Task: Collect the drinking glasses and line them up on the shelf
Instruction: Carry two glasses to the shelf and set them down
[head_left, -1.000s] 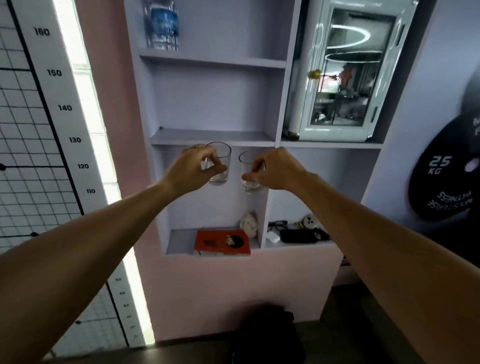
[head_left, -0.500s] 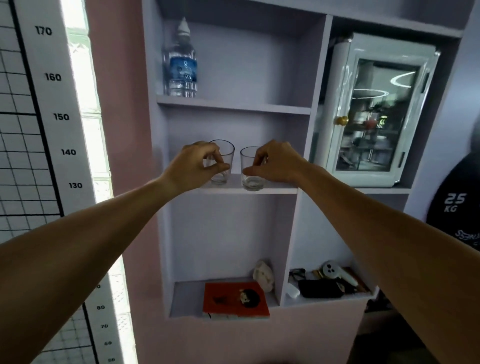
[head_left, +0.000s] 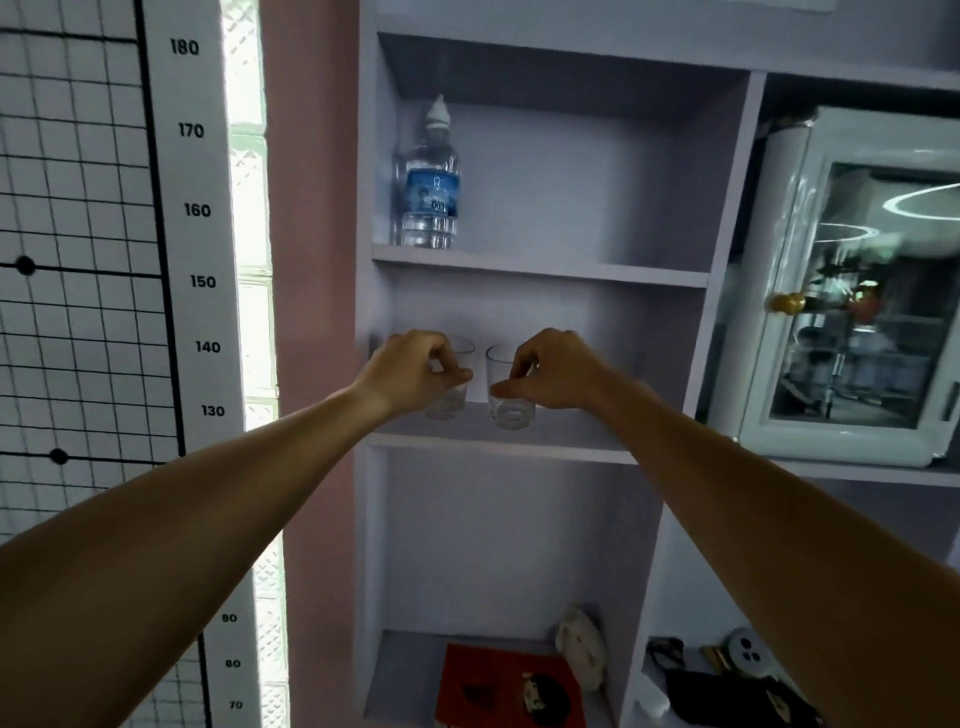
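Observation:
Two clear drinking glasses stand upright side by side on the middle shelf of a pale lilac shelving unit. My left hand grips the left glass by its rim and side, covering most of it. My right hand pinches the right glass with thumb low on its wall and fingers over the rim. Both glass bases rest on the shelf board, a small gap between them.
A water bottle stands on the shelf above. A white glass-door cabinet sits to the right. A red book and small items lie on the bottom shelf. A height chart hangs on the left wall.
Both hands raised the glasses from below the middle shelf up onto it and pushed them further in. The camera view tilted upward.

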